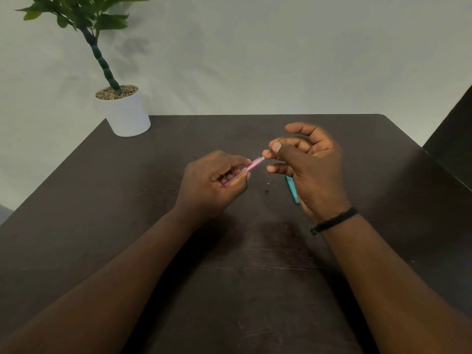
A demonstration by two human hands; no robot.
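Note:
My left hand (217,180) grips a slim pink mechanical pencil (251,166), its pale end pointing up and to the right above the dark table (153,251). My right hand (306,162) pinches a thin dark lead (267,152) between thumb and forefinger, right at the pencil's open end. The other fingers of that hand are spread. A black bracelet (334,221) sits on my right wrist.
A teal flat case (292,188) lies on the table, partly hidden under my right hand. Two tiny dark bits (267,188) lie between my hands. A potted plant in a white pot (127,113) stands at the far left corner. A dark chair back (454,139) rises at the right.

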